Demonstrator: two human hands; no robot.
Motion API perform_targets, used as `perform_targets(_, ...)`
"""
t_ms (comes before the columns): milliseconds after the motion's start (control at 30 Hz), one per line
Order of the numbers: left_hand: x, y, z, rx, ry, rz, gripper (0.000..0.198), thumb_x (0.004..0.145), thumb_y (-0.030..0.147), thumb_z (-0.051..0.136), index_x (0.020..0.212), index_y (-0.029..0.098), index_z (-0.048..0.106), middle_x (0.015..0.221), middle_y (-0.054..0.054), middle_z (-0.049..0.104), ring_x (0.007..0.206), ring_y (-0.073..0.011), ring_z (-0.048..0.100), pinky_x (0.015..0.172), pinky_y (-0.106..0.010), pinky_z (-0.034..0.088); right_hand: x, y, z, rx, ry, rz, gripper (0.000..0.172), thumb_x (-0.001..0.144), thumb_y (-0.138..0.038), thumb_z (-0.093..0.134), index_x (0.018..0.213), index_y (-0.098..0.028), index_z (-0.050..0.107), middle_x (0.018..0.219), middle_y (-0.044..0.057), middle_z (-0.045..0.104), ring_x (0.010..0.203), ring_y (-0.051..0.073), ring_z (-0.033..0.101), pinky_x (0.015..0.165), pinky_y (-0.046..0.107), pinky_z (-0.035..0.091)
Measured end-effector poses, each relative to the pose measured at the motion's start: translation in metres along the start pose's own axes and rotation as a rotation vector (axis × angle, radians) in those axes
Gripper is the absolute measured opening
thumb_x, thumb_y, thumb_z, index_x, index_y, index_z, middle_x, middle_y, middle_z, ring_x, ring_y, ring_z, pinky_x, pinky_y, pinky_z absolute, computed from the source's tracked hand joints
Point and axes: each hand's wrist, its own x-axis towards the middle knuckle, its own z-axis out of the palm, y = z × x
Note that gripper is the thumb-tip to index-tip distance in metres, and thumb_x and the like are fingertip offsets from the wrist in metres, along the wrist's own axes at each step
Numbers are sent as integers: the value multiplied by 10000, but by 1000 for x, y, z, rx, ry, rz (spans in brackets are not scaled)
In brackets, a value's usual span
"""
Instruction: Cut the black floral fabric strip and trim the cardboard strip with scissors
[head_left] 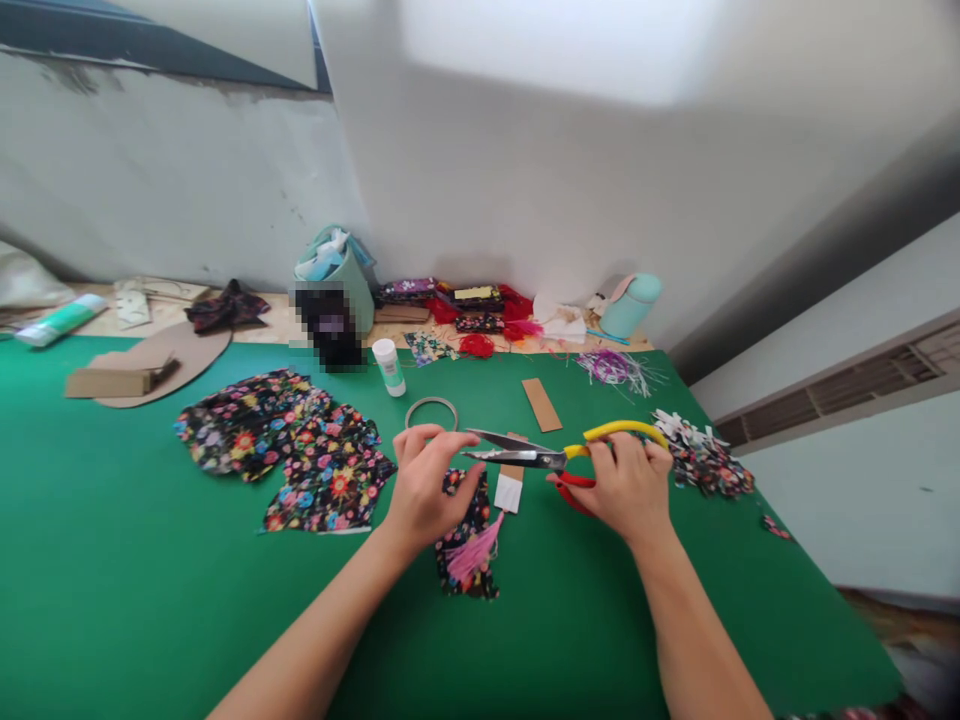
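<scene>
My right hand (630,480) is wrapped round the yellow and red handles of a pair of scissors (529,458), with the blades slightly parted and pointing left. At the blade tips, the curled fingers and thumb of my left hand (426,485) close about the metal. Beneath the scissors lies a cardboard strip with a white paper end (508,493). A pink tassel (476,552) hangs from that end across a small piece of black floral fabric (466,580). Part of this fabric is hidden by my left hand.
Larger floral fabric (322,460) lies left on the green mat (150,600). Behind are a glue stick (389,368), a ring (431,402) and a cardboard strip (541,404). Fabric scraps (705,455) are piled right. A mint container (349,270) stands by the wall.
</scene>
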Motion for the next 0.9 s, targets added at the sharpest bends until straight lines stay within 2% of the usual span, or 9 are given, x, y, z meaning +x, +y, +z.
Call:
perform_targets(267,-3,-2,3,39,-29,37,284,783,132,629,1050,194,555,878,-38,718,896,-232,540,826,-382,316,1,-5,-2,-15,62,-6,432,805,-576,525,815,-150,599,850,101,593,786,195,515,754,352,277)
perform_targets(400,-4,-2,3,45,-47,57,318,780,115,620,1082,189,555,867,-33,721,891,-225,552,830,-381,306,0,-5,-3,-15,34,23,427,799,-575,537,822,-154,601,846,100,590,806,205,517,760,353,274)
perform_targets(600,-5,-2,5,94,-46,61,273,812,99,577,1069,192,575,855,-34,720,876,-210,575,830,-385,291,1,-5,-4,-16,56,20,427,813,-564,524,814,-145,608,826,101,593,771,201,521,734,356,286)
perform_targets(900,-1,-3,2,109,-54,33,262,820,113,569,1071,188,582,811,-27,721,826,-199,587,805,-381,272,-2,-4,-3,-3,24,55,325,845,-447,501,852,-142,614,846,111,598,777,210,524,734,367,283)
